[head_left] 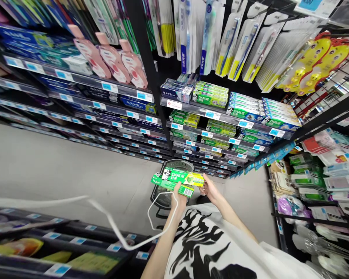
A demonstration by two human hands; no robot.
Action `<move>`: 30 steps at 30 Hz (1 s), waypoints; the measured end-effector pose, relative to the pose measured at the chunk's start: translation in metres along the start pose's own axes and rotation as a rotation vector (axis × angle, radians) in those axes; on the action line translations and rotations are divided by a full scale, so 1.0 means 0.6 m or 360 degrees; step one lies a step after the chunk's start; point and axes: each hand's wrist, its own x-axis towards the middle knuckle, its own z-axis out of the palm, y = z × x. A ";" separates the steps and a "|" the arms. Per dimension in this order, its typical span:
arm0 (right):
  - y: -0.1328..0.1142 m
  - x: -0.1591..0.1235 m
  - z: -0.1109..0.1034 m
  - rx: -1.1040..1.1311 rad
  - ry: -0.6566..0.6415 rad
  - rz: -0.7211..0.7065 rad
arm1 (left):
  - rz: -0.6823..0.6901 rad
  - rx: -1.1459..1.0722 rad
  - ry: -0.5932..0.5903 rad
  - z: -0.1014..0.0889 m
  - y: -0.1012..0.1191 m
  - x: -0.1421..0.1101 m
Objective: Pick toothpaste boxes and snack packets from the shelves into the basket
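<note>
We are holding a long green, white and yellow cardboard DARLIE carton point(182, 177) in front of our body, above a black plastic basket point(178, 163) with a perforated wall. Our left hand point(181, 199) is gripping it from the near side, thumb lying over the edge, while the carton is hiding most of the other fingers. Our right hand point(209, 188) is pinching the yellow right end, its fingertips showing only in part. A green strip with a barcode point(166, 185) is running along the near side; we cannot tell whether it is a side face or a second carton lying beneath. All this is covering the basket's middle, so its contents are staying hidden from us. A thin white cable point(107, 216) is looping past our left wrist, blurring and leaving at the left edge. Our white shirt with a black print point(209, 248) is running out at the bottom. Ahead, black shelves of boxed toothpaste point(211, 97) are sinking into shadow, their small price tags going unreadable, and hanging toothbrush packs point(189, 37) are being cut off by the top edge.
</note>
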 end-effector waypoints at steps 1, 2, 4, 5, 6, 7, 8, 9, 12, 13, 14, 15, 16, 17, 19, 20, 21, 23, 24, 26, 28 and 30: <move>0.000 0.001 0.000 -0.0004 0.0008 0.0005 | -0.0003 0.0005 -0.0011 -0.002 -0.001 0.001; 0.000 0.002 0.000 -0.0006 0.0015 0.0011 | -0.0007 0.0008 -0.0018 -0.003 -0.001 0.003; 0.001 0.004 0.000 -0.0006 0.0021 0.0023 | 0.0002 0.0014 -0.0006 -0.004 -0.002 0.005; 0.002 0.004 0.000 -0.0001 0.0023 0.0027 | 0.0009 0.0018 0.0009 -0.004 -0.002 0.006; 0.004 0.005 -0.001 0.0007 0.0022 0.0030 | 0.0008 0.0022 0.0032 -0.002 -0.001 0.007; 0.005 0.006 -0.001 0.0017 0.0019 0.0032 | -0.0002 0.0027 0.0056 -0.001 -0.001 0.007; 0.007 0.006 -0.002 0.0029 0.0017 0.0034 | -0.0018 0.0030 0.0082 0.000 -0.001 0.008; 0.009 0.006 -0.003 0.0041 0.0014 0.0036 | -0.0035 0.0031 0.0106 0.002 0.000 0.008; 0.013 0.006 -0.004 0.0070 -0.0002 0.0044 | -0.0052 0.0018 0.0115 0.003 0.000 0.009; 0.014 0.006 -0.004 0.0074 -0.0007 0.0049 | -0.0046 0.0015 0.0099 0.002 0.000 0.009; 0.014 0.006 -0.004 0.0078 -0.0010 0.0053 | -0.0039 0.0014 0.0087 0.001 0.000 0.010; 0.014 0.006 -0.004 0.0082 -0.0010 0.0059 | -0.0036 0.0016 0.0078 0.000 0.000 0.010; 0.014 0.005 -0.003 0.0087 -0.0007 0.0066 | -0.0038 0.0022 0.0073 -0.001 0.000 0.010; 0.013 0.005 -0.003 0.0091 -0.0004 0.0073 | -0.0041 0.0029 0.0072 -0.002 0.000 0.010; 0.011 0.005 -0.002 0.0092 0.0000 0.0087 | -0.0031 0.0042 0.0067 -0.001 0.001 0.009; 0.010 0.005 -0.001 0.0091 0.0000 0.0094 | -0.0018 0.0045 0.0058 0.000 0.002 0.008; 0.010 0.004 -0.001 0.0090 -0.0001 0.0100 | -0.0002 0.0045 0.0044 0.001 0.003 0.006; 0.008 0.004 0.001 0.0094 -0.0001 0.0110 | 0.0026 0.0031 -0.0009 0.004 0.004 0.003; 0.007 0.004 0.001 0.0097 0.0000 0.0114 | 0.0027 0.0022 -0.0040 0.005 0.005 0.002; 0.006 0.003 0.003 0.0092 -0.0002 0.0123 | 0.0014 0.0006 -0.0088 0.005 0.007 0.000; 0.005 0.003 0.006 0.0078 -0.0007 0.0126 | -0.0007 0.0001 -0.0086 0.004 0.009 0.001; 0.004 0.004 0.009 0.0067 -0.0012 0.0128 | -0.0011 -0.0002 -0.0060 0.003 0.010 0.002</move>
